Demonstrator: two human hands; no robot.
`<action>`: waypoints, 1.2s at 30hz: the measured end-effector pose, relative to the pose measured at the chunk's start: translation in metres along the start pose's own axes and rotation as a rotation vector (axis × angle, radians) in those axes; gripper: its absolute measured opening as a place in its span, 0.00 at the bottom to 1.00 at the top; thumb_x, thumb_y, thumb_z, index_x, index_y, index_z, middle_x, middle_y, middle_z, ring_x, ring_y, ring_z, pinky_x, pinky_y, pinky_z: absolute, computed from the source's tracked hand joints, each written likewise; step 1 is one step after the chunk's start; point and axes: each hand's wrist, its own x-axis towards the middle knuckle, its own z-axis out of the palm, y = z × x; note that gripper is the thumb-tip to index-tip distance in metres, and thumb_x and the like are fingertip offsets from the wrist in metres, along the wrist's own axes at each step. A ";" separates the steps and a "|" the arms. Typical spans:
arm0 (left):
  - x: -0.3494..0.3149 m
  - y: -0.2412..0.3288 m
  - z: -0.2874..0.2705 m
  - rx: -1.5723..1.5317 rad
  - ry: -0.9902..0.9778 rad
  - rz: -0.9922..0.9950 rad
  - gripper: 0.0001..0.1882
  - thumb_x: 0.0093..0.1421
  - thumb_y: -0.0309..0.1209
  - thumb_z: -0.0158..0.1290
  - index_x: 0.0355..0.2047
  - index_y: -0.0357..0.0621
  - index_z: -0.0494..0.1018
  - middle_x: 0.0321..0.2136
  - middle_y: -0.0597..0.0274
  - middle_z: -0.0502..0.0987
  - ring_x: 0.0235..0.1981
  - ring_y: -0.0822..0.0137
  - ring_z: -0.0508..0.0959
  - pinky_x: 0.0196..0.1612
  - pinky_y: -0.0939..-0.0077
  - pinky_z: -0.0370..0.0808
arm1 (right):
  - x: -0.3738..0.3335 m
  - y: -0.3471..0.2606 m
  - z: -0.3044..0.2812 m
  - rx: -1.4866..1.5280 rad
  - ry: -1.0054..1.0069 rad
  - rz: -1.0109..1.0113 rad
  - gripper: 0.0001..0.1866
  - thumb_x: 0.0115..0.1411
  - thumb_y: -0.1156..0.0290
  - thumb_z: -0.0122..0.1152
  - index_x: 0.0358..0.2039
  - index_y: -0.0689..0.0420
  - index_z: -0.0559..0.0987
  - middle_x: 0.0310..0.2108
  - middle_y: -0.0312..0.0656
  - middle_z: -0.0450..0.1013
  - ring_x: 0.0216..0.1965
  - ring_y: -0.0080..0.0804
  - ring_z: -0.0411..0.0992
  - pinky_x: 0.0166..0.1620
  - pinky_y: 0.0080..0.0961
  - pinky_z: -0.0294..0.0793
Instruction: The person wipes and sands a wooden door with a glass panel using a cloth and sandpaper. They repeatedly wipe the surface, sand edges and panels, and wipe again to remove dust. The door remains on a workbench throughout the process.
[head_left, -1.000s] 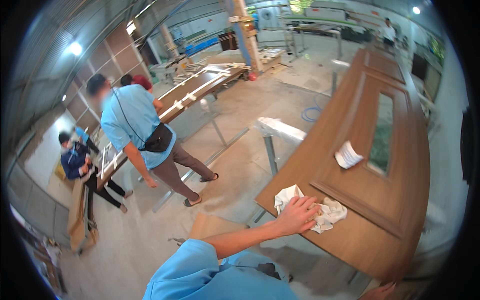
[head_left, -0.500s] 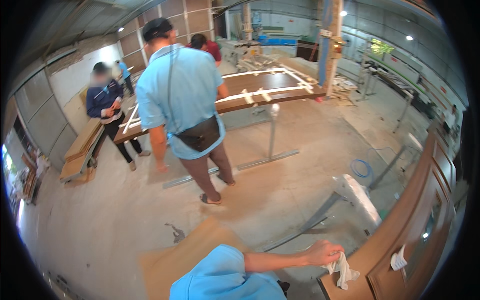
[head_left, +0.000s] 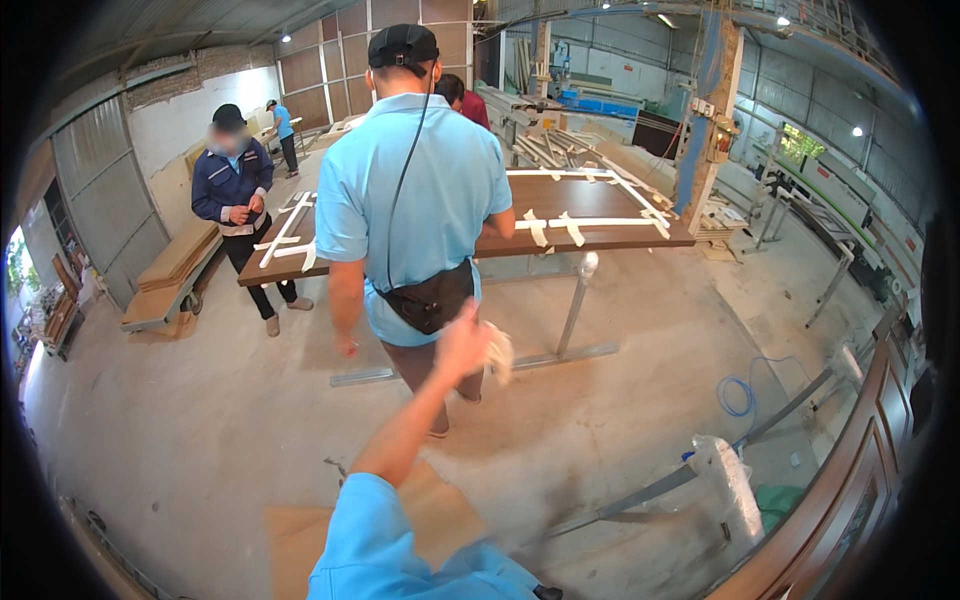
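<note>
Head view showed the left hand [head_left: 462, 345] mid-frame, clamped on a blurred pale cloth [head_left: 498, 353]; at lower right, a panelled door [head_left: 842, 505] was cut off.

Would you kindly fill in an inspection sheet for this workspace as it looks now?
Surface: brown panelled door, partly visible at right.
Job's things: pale cloth, motion-blurred, in the left hand.
Clutter: flat brown sheet on the floor.
Hands: left hand holds the cloth; right hand not in view.
Cables: blue hose or cable coiled on the floor.
Surroundings: co-worker in light blue ahead, beside a dark brown panel with white strips; co-worker in a dark jacket farther left.
</note>
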 end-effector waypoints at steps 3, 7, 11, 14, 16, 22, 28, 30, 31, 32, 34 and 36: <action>0.077 -0.016 -0.066 0.182 0.157 -0.115 0.34 0.60 0.43 0.54 0.66 0.48 0.67 0.33 0.43 0.83 0.38 0.37 0.82 0.45 0.42 0.77 | 0.000 -0.016 0.000 -0.007 0.018 0.029 0.16 0.71 0.61 0.53 0.44 0.60 0.83 0.38 0.50 0.81 0.38 0.46 0.80 0.40 0.40 0.80; 0.119 -0.016 -0.124 0.195 0.326 -0.116 0.37 0.59 0.40 0.52 0.68 0.41 0.63 0.30 0.44 0.83 0.37 0.41 0.82 0.45 0.46 0.76 | -0.002 -0.028 -0.001 -0.026 0.031 0.039 0.16 0.71 0.62 0.53 0.44 0.60 0.83 0.38 0.50 0.81 0.38 0.46 0.80 0.40 0.41 0.80; 0.135 -0.016 -0.162 0.062 0.496 -0.233 0.39 0.58 0.39 0.50 0.70 0.39 0.59 0.32 0.40 0.82 0.39 0.39 0.82 0.47 0.46 0.75 | -0.002 -0.038 -0.001 -0.025 0.012 0.003 0.16 0.71 0.62 0.53 0.44 0.60 0.83 0.38 0.50 0.81 0.38 0.46 0.80 0.40 0.41 0.80; 0.143 -0.024 -0.181 0.095 0.575 -0.267 0.41 0.57 0.39 0.49 0.71 0.39 0.57 0.36 0.36 0.82 0.42 0.38 0.81 0.50 0.47 0.74 | -0.002 -0.048 0.001 0.028 -0.025 -0.025 0.16 0.71 0.62 0.52 0.44 0.60 0.83 0.38 0.50 0.81 0.38 0.46 0.80 0.40 0.41 0.80; 0.145 -0.032 -0.188 0.123 0.522 -0.310 0.43 0.56 0.39 0.50 0.71 0.39 0.56 0.39 0.34 0.82 0.44 0.37 0.81 0.52 0.47 0.74 | -0.002 -0.057 0.003 0.046 -0.038 -0.041 0.16 0.71 0.62 0.52 0.44 0.60 0.83 0.38 0.50 0.81 0.38 0.46 0.80 0.40 0.41 0.80; 0.131 -0.043 -0.201 0.054 0.497 -0.266 0.30 0.57 0.42 0.50 0.58 0.42 0.75 0.40 0.35 0.82 0.46 0.37 0.80 0.54 0.50 0.74 | -0.004 -0.080 0.006 0.071 -0.067 -0.060 0.16 0.71 0.62 0.52 0.45 0.61 0.82 0.38 0.50 0.81 0.39 0.47 0.80 0.40 0.41 0.79; 0.093 -0.036 -0.197 -0.060 0.256 -0.299 0.20 0.59 0.43 0.52 0.42 0.43 0.84 0.37 0.42 0.83 0.44 0.45 0.83 0.51 0.56 0.75 | -0.004 -0.094 0.004 0.053 -0.063 -0.068 0.17 0.71 0.62 0.52 0.45 0.61 0.82 0.38 0.51 0.81 0.39 0.47 0.80 0.40 0.41 0.79; 0.080 -0.048 -0.186 -0.142 0.214 -0.276 0.19 0.60 0.41 0.52 0.42 0.43 0.83 0.35 0.44 0.84 0.43 0.48 0.84 0.50 0.58 0.75 | -0.003 -0.096 0.003 0.046 -0.067 -0.069 0.17 0.71 0.62 0.52 0.45 0.61 0.82 0.38 0.51 0.81 0.39 0.47 0.80 0.40 0.41 0.79; 0.074 -0.059 -0.179 -0.194 0.323 -0.240 0.19 0.61 0.40 0.52 0.46 0.43 0.83 0.39 0.45 0.84 0.42 0.49 0.84 0.49 0.61 0.76 | -0.003 -0.096 0.003 0.046 -0.074 -0.073 0.17 0.71 0.62 0.52 0.45 0.61 0.82 0.38 0.51 0.81 0.39 0.47 0.80 0.40 0.41 0.79; 0.071 -0.073 -0.175 -0.225 0.503 -0.247 0.21 0.61 0.39 0.52 0.48 0.40 0.81 0.40 0.43 0.84 0.43 0.49 0.84 0.49 0.62 0.76 | -0.002 -0.096 0.002 0.045 -0.078 -0.073 0.17 0.72 0.62 0.51 0.45 0.61 0.82 0.38 0.51 0.81 0.39 0.47 0.80 0.40 0.41 0.79; 0.071 -0.110 -0.171 -0.298 0.870 -0.279 0.24 0.61 0.38 0.52 0.51 0.35 0.79 0.44 0.40 0.83 0.45 0.50 0.83 0.48 0.64 0.76 | -0.003 -0.097 0.002 0.037 -0.077 -0.071 0.17 0.72 0.62 0.51 0.45 0.61 0.82 0.38 0.51 0.81 0.39 0.47 0.80 0.40 0.41 0.79; 0.076 -0.152 -0.182 -0.460 0.857 -0.383 0.25 0.60 0.37 0.53 0.50 0.28 0.77 0.43 0.40 0.83 0.43 0.53 0.83 0.46 0.64 0.76 | -0.004 -0.097 0.002 0.026 -0.083 -0.088 0.17 0.72 0.62 0.51 0.45 0.61 0.82 0.38 0.51 0.81 0.39 0.48 0.80 0.40 0.41 0.79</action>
